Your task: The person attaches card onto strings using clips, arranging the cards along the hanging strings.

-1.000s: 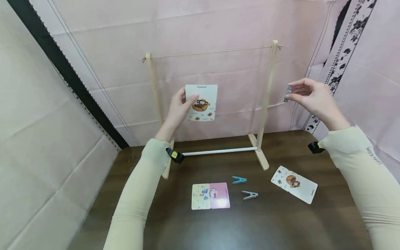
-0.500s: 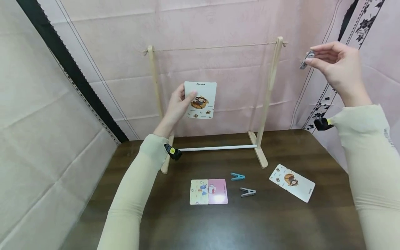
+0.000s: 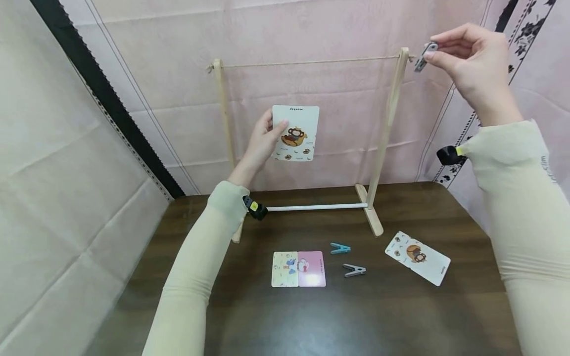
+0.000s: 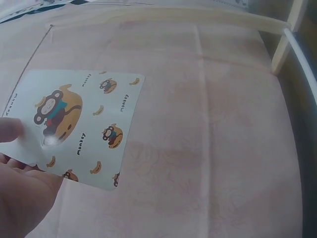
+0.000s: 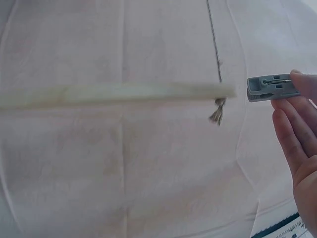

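**Above the desk (image 3: 378,316): monkey card (image 3: 296,133) in your left hand (image 3: 262,141), grey clothespin (image 3: 426,57) in your right hand (image 3: 476,64)**

Closest to you, both pale green sleeves (image 3: 516,207) reach out over the desk, with a black wrist camera (image 3: 449,155) at the right cuff and another at the left.

Next out, on the desk: yellow-and-pink card piece (image 3: 299,269) lies flat; can't tell if it's one card or two butted together. Just right of it, second grey clothespin (image 3: 355,270), then blue clothespin (image 3: 340,248) a bit farther from you. Further right, white card (image 3: 418,258) with a brown animal print, lying at an angle.

Past those, the wooden rack (image 3: 384,133) stands on the desk. White rod (image 3: 318,207) runs low across it, into the right foot.

Up at your hands: left one grips the monkey card by its side edge, thumb on the printed face. From the head view, card is held up between the two posts, lower than the cord (image 3: 307,63). Right one pinches the grey clothespin between thumb and fingers, out by the top of the right post; wrist view shows a gap from clip to post tip.

Cord is tied post to post, tassel-like knot end at the right. Behind everything, pale pink cloth (image 3: 343,24) with fold creases.
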`<move>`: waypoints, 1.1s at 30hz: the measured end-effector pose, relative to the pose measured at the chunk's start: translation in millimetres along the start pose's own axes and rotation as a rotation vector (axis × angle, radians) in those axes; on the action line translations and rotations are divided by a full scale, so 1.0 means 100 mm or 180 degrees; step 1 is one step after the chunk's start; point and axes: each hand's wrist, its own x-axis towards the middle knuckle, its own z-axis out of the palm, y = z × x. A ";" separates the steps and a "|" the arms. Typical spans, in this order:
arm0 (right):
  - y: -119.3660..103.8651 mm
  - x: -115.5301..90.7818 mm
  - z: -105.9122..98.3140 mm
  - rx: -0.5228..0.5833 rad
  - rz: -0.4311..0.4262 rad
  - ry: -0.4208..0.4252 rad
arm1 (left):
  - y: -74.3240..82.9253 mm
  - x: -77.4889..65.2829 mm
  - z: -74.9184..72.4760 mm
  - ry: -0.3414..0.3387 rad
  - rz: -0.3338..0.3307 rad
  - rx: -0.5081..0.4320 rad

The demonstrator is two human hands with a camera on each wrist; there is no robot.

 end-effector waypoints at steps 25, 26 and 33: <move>0.04 0.36 0.86 0.0681 0.0251 -0.0173 | 0.15 0.20 0.03 0.0129 0.0015 -0.0003; 0.03 0.37 0.87 0.0697 0.0252 -0.0162 | 0.16 0.21 0.02 0.0131 0.0022 -0.0010; 0.05 0.43 0.98 0.0690 0.0336 -0.0198 | 0.16 0.27 0.09 0.0207 0.0049 -0.0183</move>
